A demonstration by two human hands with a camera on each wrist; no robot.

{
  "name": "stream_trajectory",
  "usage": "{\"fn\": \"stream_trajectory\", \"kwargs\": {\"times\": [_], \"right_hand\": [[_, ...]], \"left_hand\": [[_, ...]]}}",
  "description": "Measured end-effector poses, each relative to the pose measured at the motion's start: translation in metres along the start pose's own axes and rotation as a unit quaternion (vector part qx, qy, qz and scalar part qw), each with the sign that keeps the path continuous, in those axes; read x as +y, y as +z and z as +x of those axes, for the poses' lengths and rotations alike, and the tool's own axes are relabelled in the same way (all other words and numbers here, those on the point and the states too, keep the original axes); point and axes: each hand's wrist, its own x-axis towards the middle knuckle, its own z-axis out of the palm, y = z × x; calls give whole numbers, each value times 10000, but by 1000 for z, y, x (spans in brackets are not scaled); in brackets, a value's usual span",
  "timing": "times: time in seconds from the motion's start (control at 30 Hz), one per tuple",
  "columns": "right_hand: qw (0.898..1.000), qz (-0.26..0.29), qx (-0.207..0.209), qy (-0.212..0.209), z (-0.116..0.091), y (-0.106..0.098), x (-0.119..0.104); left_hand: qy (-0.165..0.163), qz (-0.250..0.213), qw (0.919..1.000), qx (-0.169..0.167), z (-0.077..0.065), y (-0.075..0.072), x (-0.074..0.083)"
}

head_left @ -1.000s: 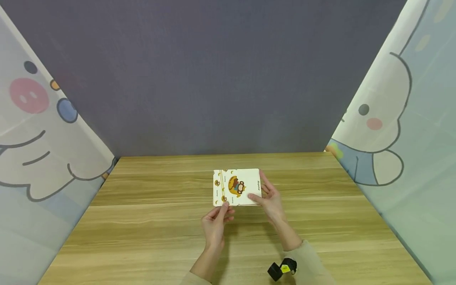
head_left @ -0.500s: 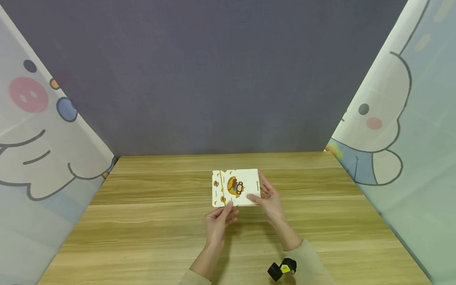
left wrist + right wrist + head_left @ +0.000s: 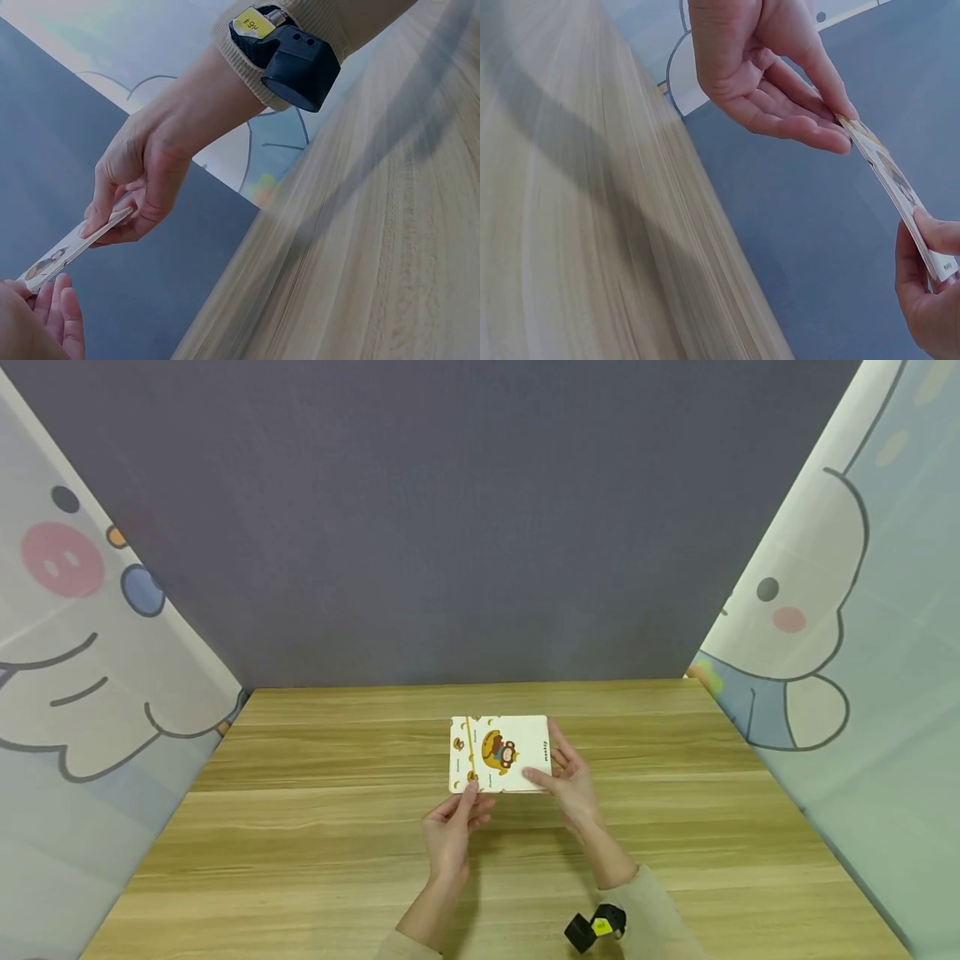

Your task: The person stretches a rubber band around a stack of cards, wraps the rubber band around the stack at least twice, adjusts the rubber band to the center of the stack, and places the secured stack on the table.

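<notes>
The left hand [image 3: 448, 837] pinches the book's [image 3: 529, 742] near edge, thumb on top by the band [image 3: 470, 745], perhaps to keep the band in check; whether the band is nipped too, I cannot tell. The book is up off the table [image 3: 337, 843], between its left and right edges. The right hand [image 3: 574, 792] grips the book's right end, thumb above, seemingly to steady it.

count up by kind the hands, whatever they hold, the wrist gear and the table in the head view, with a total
Hands: 2 (left hand, right hand)
Monkey notebook: 1
Black wrist device: 1
Wooden table: 1
Total: 5
</notes>
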Motion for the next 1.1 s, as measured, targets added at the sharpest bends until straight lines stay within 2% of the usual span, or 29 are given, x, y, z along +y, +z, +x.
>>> {"fn": "stream_trajectory", "kwargs": {"times": [0.17, 0.37, 0.53, 0.67, 0.77, 0.87, 0.97, 1.0, 1.1], "right_hand": [[9999, 57, 76, -100, 0, 0, 4], [9995, 286, 34, -111, 0, 4, 7], [9996, 262, 81, -83, 1, 5, 5], [9999, 140, 66, -29, 1, 4, 3], [10000, 68, 42, -58, 1, 2, 3], [9997, -33, -12, -250, 3, -2, 8], [9969, 135, -364, -679, 14, -17, 31], [9951, 198, -505, -827, 20, -24, 42], [9899, 511, -841, -1018, 29, -37, 62]], "left_hand": [[111, 7, 9999, -100, -2, 5, 1], [63, 0, 9995, -300, -2, 11, -1], [-17, 271, 9989, -388, 1, 9, -4], [135, 744, 9933, -876, -2, 7, 1], [400, 1112, 9818, -1485, -16, 13, 33], [565, 1565, 9669, -1933, -32, 23, 75], [642, 2191, 9505, -2110, -43, 32, 112], [792, 2366, 9435, -2182, -45, 34, 121], [1180, 2937, 9210, -2273, -45, 36, 138]]}}
